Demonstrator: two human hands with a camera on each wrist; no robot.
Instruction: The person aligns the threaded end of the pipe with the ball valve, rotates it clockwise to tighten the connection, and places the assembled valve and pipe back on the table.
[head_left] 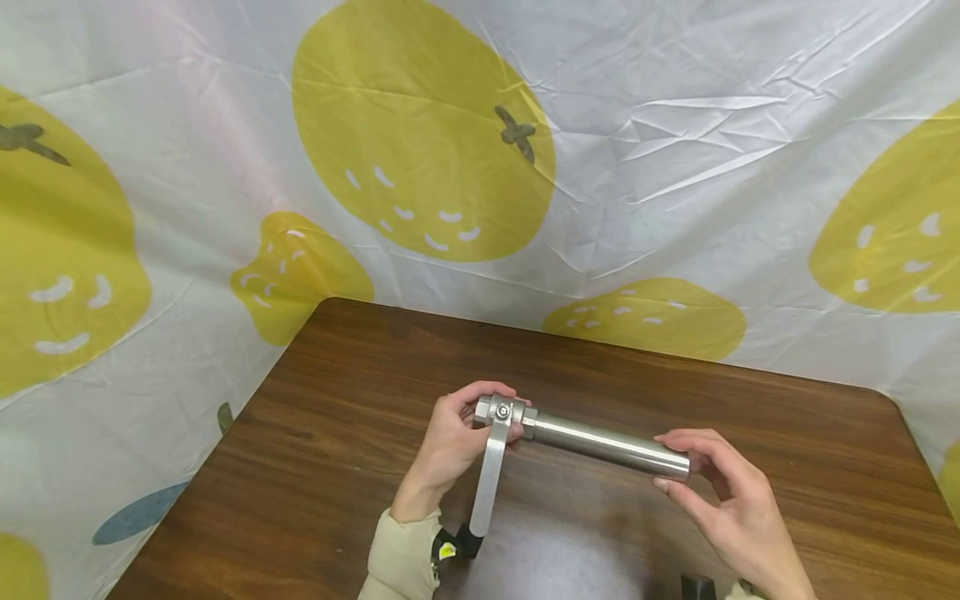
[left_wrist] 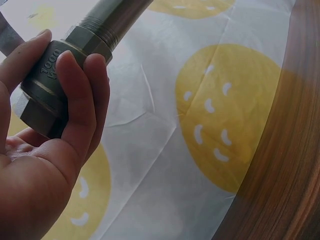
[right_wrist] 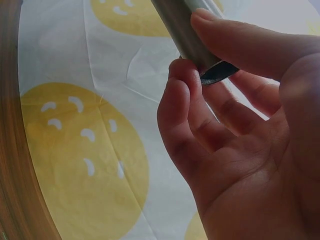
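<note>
A metal ball valve [head_left: 503,409] with a long flat lever handle [head_left: 490,483] is gripped in my left hand [head_left: 450,442], fingers curled round its body. Raised lettering that reads "1000" shows on the valve body [left_wrist: 47,75] in the left wrist view. From the valve's right end runs a smooth steel pipe [head_left: 607,443], its threads [left_wrist: 97,27] partly visible at the joint. My right hand [head_left: 738,500] pinches the pipe's far end between thumb and fingers. That open pipe end [right_wrist: 217,72] shows in the right wrist view. Both parts are held above the table.
Below lies a brown wood-grain table [head_left: 300,467] with rounded corners. A white cloth [head_left: 637,167] printed with yellow fruit hangs behind it and along the left side. Black wrist-camera parts [head_left: 468,542] sit at the left sleeve [head_left: 401,554].
</note>
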